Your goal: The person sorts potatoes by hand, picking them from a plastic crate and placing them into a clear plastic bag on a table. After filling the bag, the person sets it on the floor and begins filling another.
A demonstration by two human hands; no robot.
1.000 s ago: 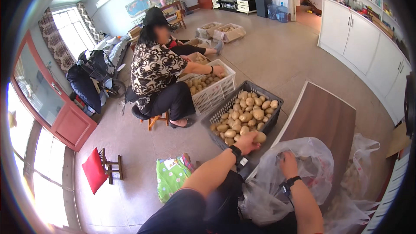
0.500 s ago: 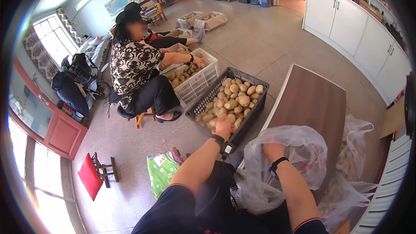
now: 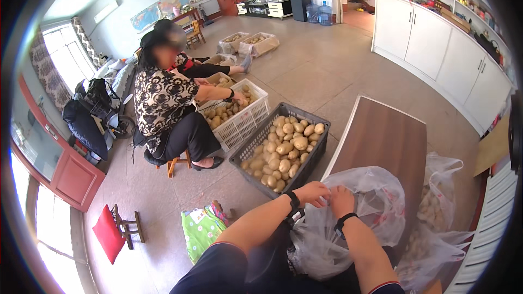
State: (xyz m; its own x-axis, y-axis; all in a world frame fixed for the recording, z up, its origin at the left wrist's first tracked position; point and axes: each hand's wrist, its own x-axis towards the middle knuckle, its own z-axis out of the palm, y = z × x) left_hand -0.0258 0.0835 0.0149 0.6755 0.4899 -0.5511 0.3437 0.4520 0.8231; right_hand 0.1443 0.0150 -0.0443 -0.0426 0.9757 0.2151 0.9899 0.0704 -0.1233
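A clear plastic bag with faint red print lies open-mouthed in front of me, over my lap and the near end of a brown bench-like table. My right hand is closed on the left part of its rim. Right beside it, my left hand has its fingers pinched together at the same rim, nearly touching the right hand. No potato shows in either hand. Just beyond my left hand stands a dark grey slatted crate full of potatoes.
The brown tabletop stretches away on the right, with filled plastic bags past it. A person on a low stool reaches into a white crate of potatoes; another sits behind. A green dotted cushion and red-topped stool are left.
My left hand has left the potatoes in the grey crate and moved right to the bag's rim, next to my right hand. The view has shifted slightly.
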